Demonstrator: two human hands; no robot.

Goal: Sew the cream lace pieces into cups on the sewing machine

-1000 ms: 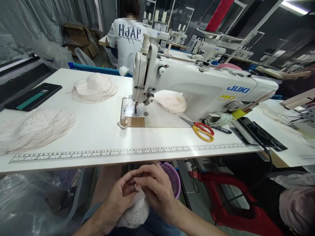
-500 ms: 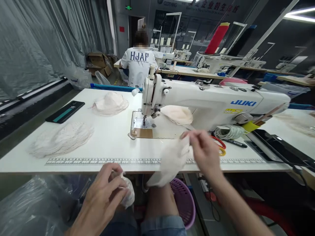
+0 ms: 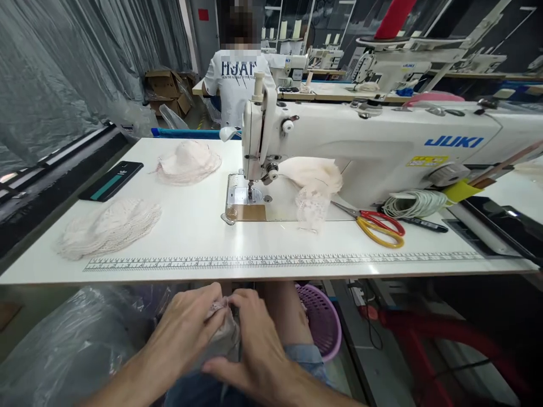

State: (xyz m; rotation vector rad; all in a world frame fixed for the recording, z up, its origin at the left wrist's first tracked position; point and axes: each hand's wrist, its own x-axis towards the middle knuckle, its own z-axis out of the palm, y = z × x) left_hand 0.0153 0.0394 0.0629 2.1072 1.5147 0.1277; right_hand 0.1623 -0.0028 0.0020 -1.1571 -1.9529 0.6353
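Note:
Below the table's front edge, over my lap, my left hand (image 3: 186,328) and my right hand (image 3: 250,345) are closed together on a small bundle of white lace fabric (image 3: 223,330). On the table, a loose lace piece (image 3: 313,206) lies in front of a pale fabric pile (image 3: 311,172) under the arm of the white JUKI sewing machine (image 3: 373,147). The needle and presser foot (image 3: 250,192) stand over the metal plate.
Stacks of crocheted white pieces (image 3: 108,226) and another pile (image 3: 189,161) lie at the left, near a dark phone (image 3: 111,181). Red-and-yellow scissors (image 3: 377,226), a cord coil (image 3: 413,203) and a pen lie at the right. A purple basket (image 3: 322,319) sits below. A person in a white shirt (image 3: 237,73) stands behind.
My right hand left the lace piece on the table by the machine and came back down to join the left hand on the bundle in my lap.

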